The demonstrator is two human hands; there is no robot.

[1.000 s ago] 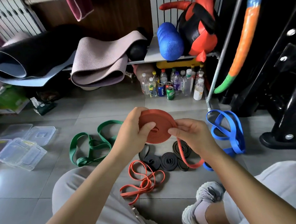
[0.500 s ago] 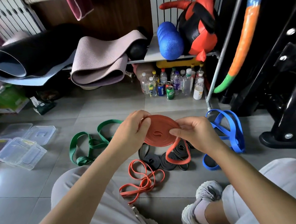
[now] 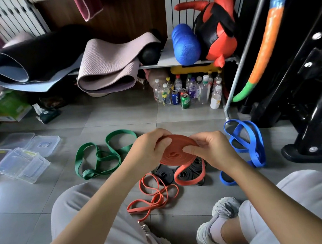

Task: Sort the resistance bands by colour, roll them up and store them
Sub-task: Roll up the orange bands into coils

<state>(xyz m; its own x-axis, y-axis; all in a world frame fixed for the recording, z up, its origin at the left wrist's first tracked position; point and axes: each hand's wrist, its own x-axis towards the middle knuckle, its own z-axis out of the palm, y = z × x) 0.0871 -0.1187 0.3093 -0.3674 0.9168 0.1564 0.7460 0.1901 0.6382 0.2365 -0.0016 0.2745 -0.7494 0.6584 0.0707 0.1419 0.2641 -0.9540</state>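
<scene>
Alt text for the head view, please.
A seated person's left hand and right hand grip a mostly rolled red resistance band above a tiled floor, with a short loose tail hanging below. On the floor lie a green band, a blue band, black bands and a thin red band, with clear plastic boxes at the left.

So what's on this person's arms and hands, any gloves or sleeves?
Nothing, as far as I can see. The left hand and right hand have no gloves, rings or watch showing, and the forearms show no sleeves right to the picture's edge. Below them are light grey trousers and pale grey trainers.
</scene>
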